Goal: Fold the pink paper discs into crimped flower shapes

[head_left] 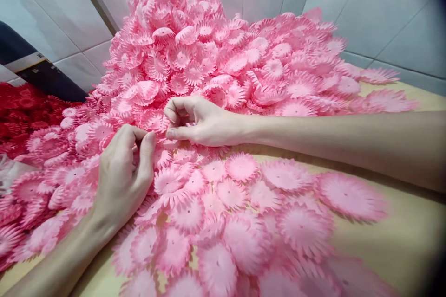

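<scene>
Pink fringed discs [242, 167], many with a small dark hole in the middle, lie loose before me and rise into a tall pile [195, 51] at the back. My left hand [127, 167] is closed, thumb against the bent index finger, over the discs at centre left. Just to its right, my right hand [198, 120] reaches in from the right with thumb and index finger pinched together. The two pinches almost meet. Whatever is between the fingertips of either hand is too small to make out.
Red fringed pieces [28, 111] are heaped at the far left, below a dark blue object [38, 65] with a pale band. A tiled wall [393, 14] stands behind the pile. Yellowish tabletop [390, 241] shows at the right. Something whitish [12, 171] lies at the left edge.
</scene>
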The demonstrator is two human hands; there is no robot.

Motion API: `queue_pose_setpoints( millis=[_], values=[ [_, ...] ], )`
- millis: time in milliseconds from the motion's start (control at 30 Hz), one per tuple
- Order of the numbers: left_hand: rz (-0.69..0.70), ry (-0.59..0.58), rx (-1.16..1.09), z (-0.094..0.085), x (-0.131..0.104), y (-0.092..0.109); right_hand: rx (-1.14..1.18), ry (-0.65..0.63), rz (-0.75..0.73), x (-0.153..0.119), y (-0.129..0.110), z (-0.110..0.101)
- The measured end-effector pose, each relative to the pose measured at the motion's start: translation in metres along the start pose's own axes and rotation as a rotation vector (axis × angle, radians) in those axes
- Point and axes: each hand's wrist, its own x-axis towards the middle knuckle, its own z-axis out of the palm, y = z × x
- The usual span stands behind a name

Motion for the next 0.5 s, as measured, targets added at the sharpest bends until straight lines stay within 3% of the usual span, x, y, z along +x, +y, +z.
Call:
queue_pose_setpoints(
  millis=[200,367,500],
  values=[
    [0.097,0.072,0.044,-0.0007,-0.0019,0.0022,-0.065,0.061,-0.012,-0.0001,-0.0007,0.0023],
    [0.204,-0.027,-0.013,-0.0014,-0.0012,0.0066,-0.135,0.089,-0.032,-0.0021,-0.0005,0.0059],
    [0.159,-0.076,-0.061,-0.0017,0.0009,0.0065,-0.192,0.109,-0.052,-0.0049,0.0012,0.0078]
  ],
)
